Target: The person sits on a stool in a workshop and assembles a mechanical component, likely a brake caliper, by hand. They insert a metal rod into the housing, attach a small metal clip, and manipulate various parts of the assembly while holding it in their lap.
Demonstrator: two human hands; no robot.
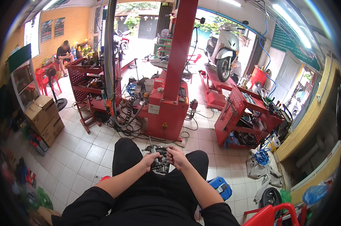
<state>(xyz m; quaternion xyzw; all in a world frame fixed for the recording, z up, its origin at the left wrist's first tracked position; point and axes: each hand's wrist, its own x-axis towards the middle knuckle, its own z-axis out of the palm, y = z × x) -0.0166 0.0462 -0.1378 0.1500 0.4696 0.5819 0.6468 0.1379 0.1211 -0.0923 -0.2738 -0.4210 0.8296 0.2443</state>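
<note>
I look down at my own lap: I am seated, black trousers (pixel 155 188) filling the lower middle of the view, both forearms coming in from the lower edge. My left hand (pixel 151 160) is closed around the near left side of a dark metal mechanical part (pixel 158 156), a greasy assembly with a shaft sticking up at its far end. My right hand (pixel 177 157) is clamped on its right side, fingers curled over the top. The part sits between my knees, held off the floor in both hands, which are close together and nearly touching across it.

As for progress, I judge the handling is mid-way at best: the part is in hand and out of any machine, but I cannot tell whether anything has been removed from it or fitted to it; it is too small and dark to read.

Just right of my right knee a blue plastic container (pixel 219 187) rests on the tiled floor (pixel 84 154). At the lower right corner of the view is a red plastic chair (pixel 270 214).

Beyond my knees stands a red lift column (pixel 170 94) with hoses coiled at its base. To its right is a red tool cart (pixel 245 120), to its left a red shelf trolley (pixel 87 83). Farther off, a white scooter (pixel 225 51) sits on a raised stand, and a seated person (pixel 65 54) is at the far left wall.
</note>
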